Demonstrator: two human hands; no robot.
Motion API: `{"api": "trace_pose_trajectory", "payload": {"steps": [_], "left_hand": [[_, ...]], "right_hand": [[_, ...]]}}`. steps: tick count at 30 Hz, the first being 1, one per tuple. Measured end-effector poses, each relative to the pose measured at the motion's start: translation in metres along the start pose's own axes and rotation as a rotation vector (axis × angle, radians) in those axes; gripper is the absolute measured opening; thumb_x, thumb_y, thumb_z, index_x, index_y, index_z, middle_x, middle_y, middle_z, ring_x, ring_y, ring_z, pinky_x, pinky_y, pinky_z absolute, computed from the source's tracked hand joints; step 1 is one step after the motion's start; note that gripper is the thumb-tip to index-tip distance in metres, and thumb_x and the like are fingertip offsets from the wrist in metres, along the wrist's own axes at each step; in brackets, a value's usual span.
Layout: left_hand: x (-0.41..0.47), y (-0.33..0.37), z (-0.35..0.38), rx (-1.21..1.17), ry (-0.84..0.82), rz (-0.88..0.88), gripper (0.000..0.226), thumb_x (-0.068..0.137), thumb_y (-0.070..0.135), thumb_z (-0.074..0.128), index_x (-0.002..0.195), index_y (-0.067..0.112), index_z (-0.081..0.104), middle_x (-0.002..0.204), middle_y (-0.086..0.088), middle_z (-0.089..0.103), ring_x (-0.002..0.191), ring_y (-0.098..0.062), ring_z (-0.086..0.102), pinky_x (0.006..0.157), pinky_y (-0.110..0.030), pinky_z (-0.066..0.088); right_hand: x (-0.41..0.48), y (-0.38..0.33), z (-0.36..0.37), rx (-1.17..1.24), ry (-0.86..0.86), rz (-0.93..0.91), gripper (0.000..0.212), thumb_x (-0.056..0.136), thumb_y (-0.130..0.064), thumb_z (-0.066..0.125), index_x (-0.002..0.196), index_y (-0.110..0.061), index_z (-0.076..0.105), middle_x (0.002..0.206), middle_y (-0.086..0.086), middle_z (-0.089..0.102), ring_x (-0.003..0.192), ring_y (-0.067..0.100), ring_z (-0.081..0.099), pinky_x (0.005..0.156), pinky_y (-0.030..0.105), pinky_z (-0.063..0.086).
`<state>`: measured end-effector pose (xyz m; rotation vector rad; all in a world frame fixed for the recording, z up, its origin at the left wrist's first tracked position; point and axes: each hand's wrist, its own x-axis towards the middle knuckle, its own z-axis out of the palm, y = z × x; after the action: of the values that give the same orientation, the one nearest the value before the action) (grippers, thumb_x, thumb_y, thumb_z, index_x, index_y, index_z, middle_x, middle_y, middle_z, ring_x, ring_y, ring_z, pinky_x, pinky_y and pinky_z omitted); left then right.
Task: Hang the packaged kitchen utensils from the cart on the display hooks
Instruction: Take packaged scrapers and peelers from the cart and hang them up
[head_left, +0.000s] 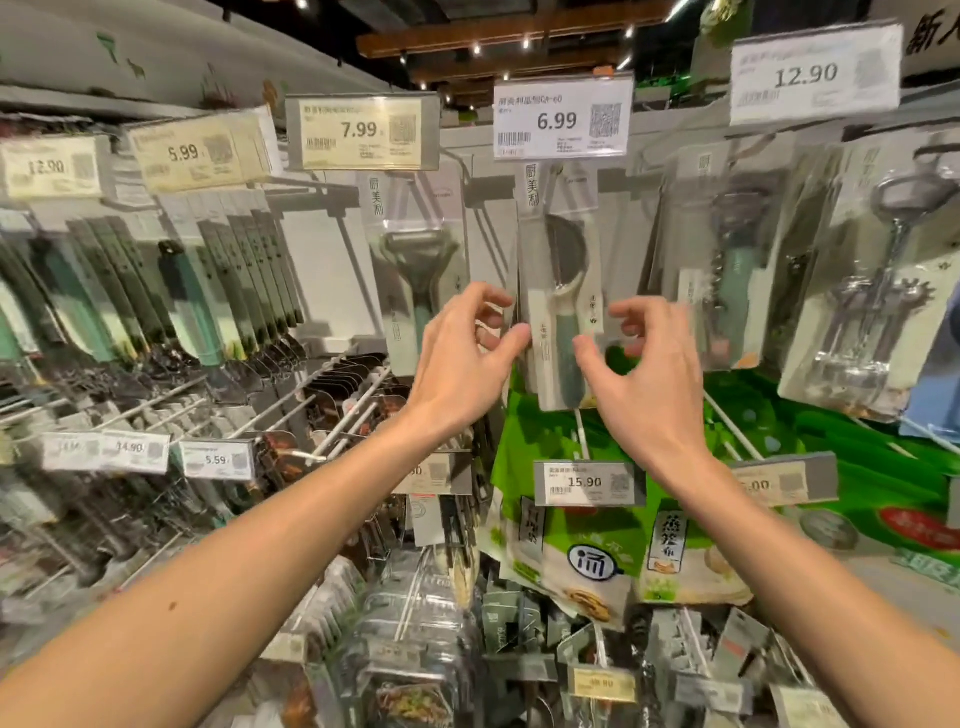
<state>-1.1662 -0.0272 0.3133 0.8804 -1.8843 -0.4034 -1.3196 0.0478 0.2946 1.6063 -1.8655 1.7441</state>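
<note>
A packaged peeler with a teal handle (563, 291) hangs from the hook under the 6.99 price tag (562, 120). My left hand (467, 353) is at the pack's left edge, its thumb tip touching or nearly touching the edge and fingers spread. At the pack's right side my right hand (639, 364) has curled fingers apart and no firm hold. Neither hand clearly grips the pack. The cart is out of view.
A second peeler pack (418, 270) hangs to the left under the 7.99 tag. Corkscrew packs (872, 291) hang to the right. Green steamer-cloth bags (571, 540) and bare white hook rods (358, 405) sit on the row below. Knife packs (239, 280) fill the far left.
</note>
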Motion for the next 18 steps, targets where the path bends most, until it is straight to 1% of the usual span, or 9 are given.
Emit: {"api": "trace_pose_trajectory", "payload": {"steps": [2, 4, 5, 7, 9, 11, 14, 16, 18], "left_hand": [[-0.012, -0.001, -0.016, 0.085, -0.053, 0.012, 0.012, 0.091, 0.033, 0.068, 0.094, 0.025, 0.060, 0.078, 0.001, 0.061, 0.062, 0.000, 0.049, 0.063, -0.020, 0.045], [-0.030, -0.003, -0.037, 0.163, -0.135, 0.033, 0.018, 0.091, 0.039, 0.067, 0.084, 0.024, 0.058, 0.068, -0.004, 0.061, 0.058, -0.007, 0.048, 0.062, -0.031, 0.047], [-0.040, -0.005, -0.049, 0.218, -0.178, 0.043, 0.022, 0.090, 0.041, 0.066, 0.080, 0.024, 0.057, 0.065, -0.003, 0.060, 0.056, -0.011, 0.049, 0.060, -0.033, 0.047], [-0.066, -0.011, -0.073, 0.322, -0.287, 0.031, 0.026, 0.091, 0.046, 0.063, 0.076, 0.025, 0.056, 0.061, -0.001, 0.060, 0.054, -0.012, 0.051, 0.056, -0.031, 0.045], [-0.101, -0.022, -0.101, 0.414, -0.409, -0.006, 0.027, 0.091, 0.047, 0.060, 0.077, 0.025, 0.055, 0.058, 0.003, 0.057, 0.053, -0.008, 0.050, 0.055, -0.030, 0.046], [-0.146, -0.037, -0.134, 0.518, -0.487, -0.005, 0.027, 0.091, 0.048, 0.059, 0.078, 0.026, 0.053, 0.060, 0.010, 0.053, 0.056, -0.004, 0.048, 0.056, -0.031, 0.041], [-0.226, -0.065, -0.191, 0.620, -0.576, -0.050, 0.024, 0.092, 0.051, 0.056, 0.083, 0.029, 0.055, 0.073, 0.011, 0.056, 0.068, -0.013, 0.053, 0.061, -0.030, 0.037], [-0.283, -0.085, -0.232, 0.634, -0.597, -0.142, 0.032, 0.091, 0.057, 0.047, 0.078, 0.029, 0.054, 0.072, 0.009, 0.060, 0.067, -0.016, 0.058, 0.058, -0.030, 0.041], [-0.340, -0.104, -0.272, 0.650, -0.547, -0.221, 0.037, 0.087, 0.061, 0.040, 0.071, 0.029, 0.050, 0.065, 0.008, 0.060, 0.062, -0.020, 0.060, 0.054, -0.031, 0.044]], "right_hand": [[-0.017, -0.005, -0.001, 0.033, -0.029, 0.006, 0.024, 0.087, -0.032, 0.068, 0.102, -0.022, 0.052, 0.089, -0.004, 0.054, 0.077, 0.013, 0.052, 0.071, 0.032, 0.043], [-0.040, -0.007, 0.004, 0.060, -0.086, 0.007, 0.017, 0.086, -0.029, 0.069, 0.091, -0.020, 0.056, 0.078, -0.003, 0.056, 0.070, 0.014, 0.052, 0.066, 0.035, 0.046], [-0.055, -0.009, 0.008, 0.078, -0.116, 0.010, 0.015, 0.086, -0.028, 0.069, 0.087, -0.019, 0.057, 0.074, -0.003, 0.055, 0.067, 0.014, 0.051, 0.065, 0.036, 0.046], [-0.092, -0.013, 0.020, 0.128, -0.189, 0.022, 0.015, 0.085, -0.028, 0.070, 0.085, -0.019, 0.058, 0.070, -0.005, 0.054, 0.065, 0.015, 0.051, 0.063, 0.036, 0.046], [-0.138, -0.019, 0.037, 0.154, -0.294, 0.051, 0.016, 0.084, -0.031, 0.070, 0.087, -0.023, 0.057, 0.070, -0.007, 0.053, 0.066, 0.014, 0.052, 0.061, 0.036, 0.046], [-0.192, -0.029, 0.059, 0.177, -0.422, 0.080, 0.020, 0.083, -0.031, 0.072, 0.091, -0.031, 0.054, 0.074, -0.010, 0.052, 0.068, 0.010, 0.051, 0.060, 0.030, 0.045], [-0.278, -0.052, 0.092, 0.206, -0.601, 0.132, 0.026, 0.082, -0.030, 0.073, 0.096, -0.038, 0.053, 0.080, -0.017, 0.053, 0.073, 0.004, 0.052, 0.063, 0.020, 0.044], [-0.334, -0.076, 0.113, 0.216, -0.735, 0.167, 0.023, 0.082, -0.036, 0.070, 0.099, -0.037, 0.055, 0.084, -0.020, 0.054, 0.080, 0.000, 0.053, 0.067, 0.014, 0.043], [-0.384, -0.103, 0.135, 0.204, -0.836, 0.163, 0.023, 0.080, -0.047, 0.063, 0.099, -0.035, 0.057, 0.083, -0.022, 0.052, 0.082, -0.005, 0.051, 0.066, 0.009, 0.038]]}}
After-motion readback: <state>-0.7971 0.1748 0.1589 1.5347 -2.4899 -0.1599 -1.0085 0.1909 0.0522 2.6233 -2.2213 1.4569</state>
